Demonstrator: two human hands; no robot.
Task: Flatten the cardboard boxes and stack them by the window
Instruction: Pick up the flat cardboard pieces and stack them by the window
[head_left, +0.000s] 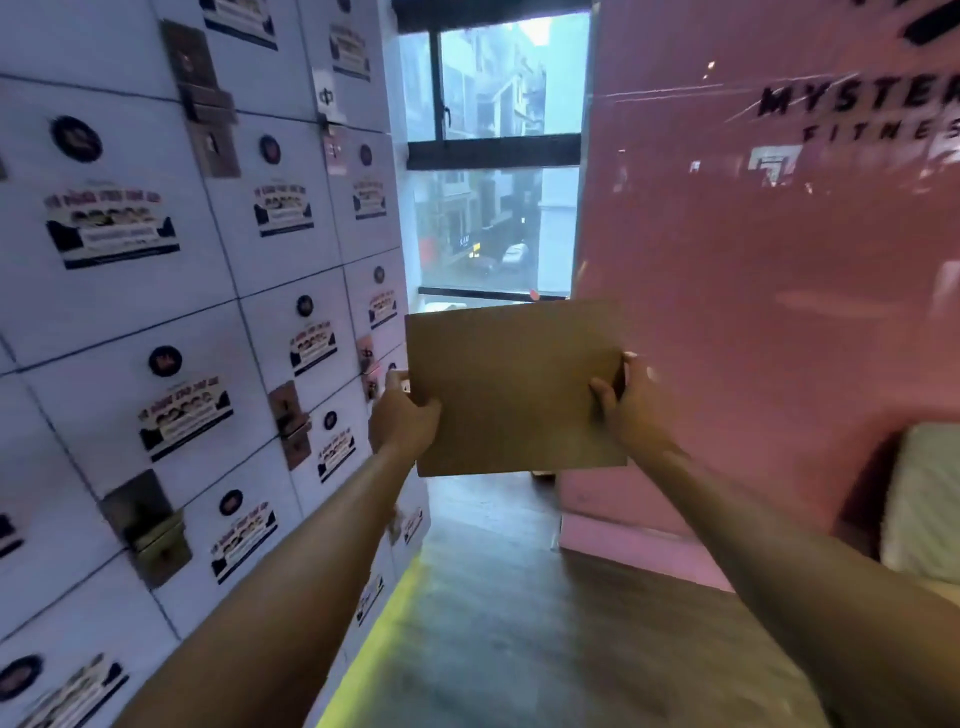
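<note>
Both arms reach forward down a narrow passage, and one flattened cardboard box (514, 387) is held up between them, its broad brown face toward the camera. The left hand (404, 418) has a clenched grip on the box's left edge: the thumb curls over the front face, the fingers go behind (they are hidden by the board). The right hand (631, 402) grasps the right edge the same way, thumb on the front and fingertips wrapped round the back. The box hangs in the air, roughly level, in front of the lower pane of the window (496, 156) at the passage's end. Only this one box is in view. On the left runs a wall of white lockers (156, 322), each door carrying a sticker; on the right stands a glossy pink wall (753, 312) with dark lettering. The wood floor (519, 623) lies below.
</note>
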